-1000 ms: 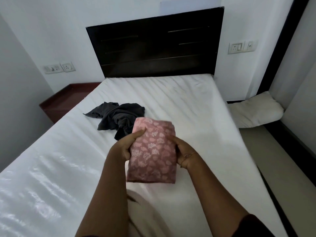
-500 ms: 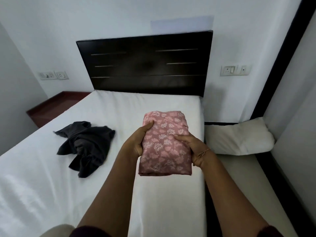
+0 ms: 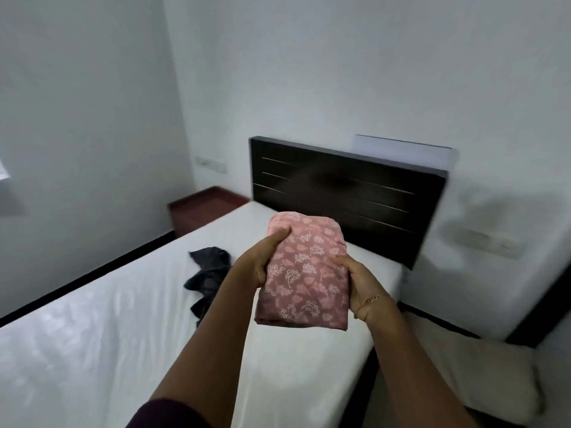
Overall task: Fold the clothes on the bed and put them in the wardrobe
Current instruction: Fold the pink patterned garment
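Pink folded cloth is held up in the air over the right half of the bed, gripped from both sides. Against half a second ago, the view is swung to the left and blurred: the headboard is now seen at an angle, more bare wall is shown above it, and the dark garment is partly hidden behind the left forearm. The bundle is carried a little higher against the headboard than before, and its grip is unchanged. The left hand is curled round the left edge, thumb laid across the top corner. The right hand is curled round the right edge, thumb pressed on the front; a thin bracelet is seen at that wrist. The cloth is folded into a neat, thick rectangle, dusty pink with a pale leaf-and-flower print, its lower edge slightly loose. A pillow is seen on the floor, lower right.
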